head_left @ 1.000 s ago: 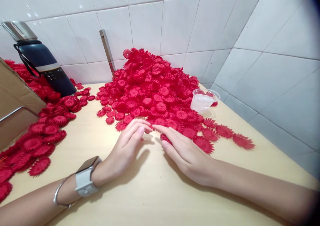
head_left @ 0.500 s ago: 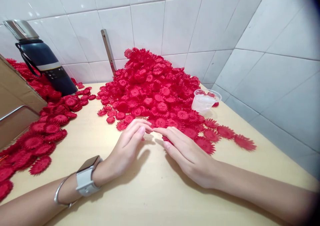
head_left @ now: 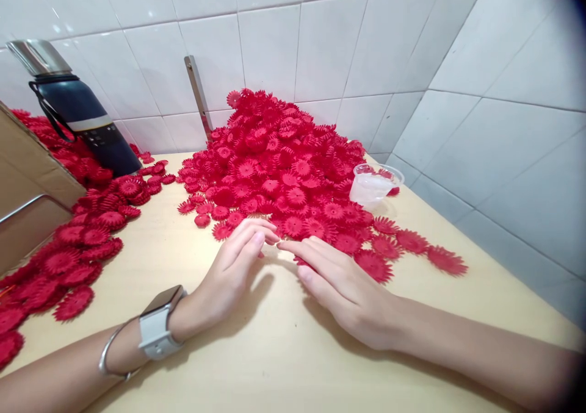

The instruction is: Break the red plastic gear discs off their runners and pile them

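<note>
- Red plastic flowers make a big heap [head_left: 279, 157] against the tiled wall, spilling forward to both hands.
- The left hand [head_left: 226, 279] lies palm down on the wooden table [head_left: 274, 364], fingers loosely stretched and holding nothing, tips just short of the heap's front edge.
- The right hand [head_left: 343, 282] lies flat over one flower [head_left: 302, 260], fingers spread narrowly; only a sliver of that flower shows under them.
- The fingertips of both hands nearly meet.
- A smaller spread [head_left: 68, 254] lies to the left, beside a carton [head_left: 27, 181] and flask [head_left: 77, 114].
- A clear cup [head_left: 373, 184] sits at the heap's right edge.
- By the look of it, most flowers remain unhandled.
</note>
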Motion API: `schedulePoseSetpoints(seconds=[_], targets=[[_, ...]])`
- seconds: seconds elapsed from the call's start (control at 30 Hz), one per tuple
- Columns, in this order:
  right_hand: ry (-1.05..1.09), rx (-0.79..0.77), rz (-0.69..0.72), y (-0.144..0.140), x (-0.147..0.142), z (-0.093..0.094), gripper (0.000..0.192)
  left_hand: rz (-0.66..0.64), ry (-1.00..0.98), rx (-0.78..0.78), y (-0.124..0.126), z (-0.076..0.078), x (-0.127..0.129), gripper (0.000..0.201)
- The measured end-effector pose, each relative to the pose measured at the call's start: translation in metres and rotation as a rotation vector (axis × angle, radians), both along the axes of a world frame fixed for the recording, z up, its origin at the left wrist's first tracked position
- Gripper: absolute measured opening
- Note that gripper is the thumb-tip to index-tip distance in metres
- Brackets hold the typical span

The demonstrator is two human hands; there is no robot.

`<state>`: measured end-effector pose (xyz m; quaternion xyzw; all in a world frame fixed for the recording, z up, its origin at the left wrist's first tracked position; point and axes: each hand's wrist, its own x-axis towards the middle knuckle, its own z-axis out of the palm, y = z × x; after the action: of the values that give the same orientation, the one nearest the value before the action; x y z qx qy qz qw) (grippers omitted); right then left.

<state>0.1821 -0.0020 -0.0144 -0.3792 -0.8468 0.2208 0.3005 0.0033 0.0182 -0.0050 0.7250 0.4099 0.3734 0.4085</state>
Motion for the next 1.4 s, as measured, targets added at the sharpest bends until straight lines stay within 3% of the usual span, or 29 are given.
schedulePoseSetpoints(seconds=[0.13, 0.43, 0.63, 0.8, 0.9, 1.23, 1.4], targets=[[-0.027, -0.035, 0.006, 0.002, 0.0, -0.001, 0.034, -0.008, 0.007, 0.009, 0.0, 0.002, 0.0, 0.029], [0.061, 0.049, 0.008, 0.002, 0.0, -0.004, 0.028, 0.003, -0.017, -0.006, 0.0, -0.002, 0.0, 0.028], [-0.007, -0.023, -0.028, 0.001, 0.0, 0.003, 0.032, 0.019, -0.006, 0.002, 0.0, 0.001, 0.0, 0.03], [-0.022, -0.051, -0.082, 0.005, -0.001, -0.008, 0.038, 0.021, -0.016, -0.002, 0.0, 0.002, 0.0, 0.029], [-0.016, -0.016, -0.043, 0.005, -0.002, -0.012, 0.042, 0.021, -0.015, 0.002, -0.001, 0.002, 0.0, 0.029], [0.039, -0.072, -0.035, 0.005, -0.004, -0.004, 0.032, 0.03, 0.016, 0.002, -0.001, 0.002, 0.001, 0.032], [0.09, -0.187, -0.082, 0.007, -0.002, -0.004, 0.02, 0.028, 0.013, -0.006, -0.001, 0.002, 0.001, 0.031]])
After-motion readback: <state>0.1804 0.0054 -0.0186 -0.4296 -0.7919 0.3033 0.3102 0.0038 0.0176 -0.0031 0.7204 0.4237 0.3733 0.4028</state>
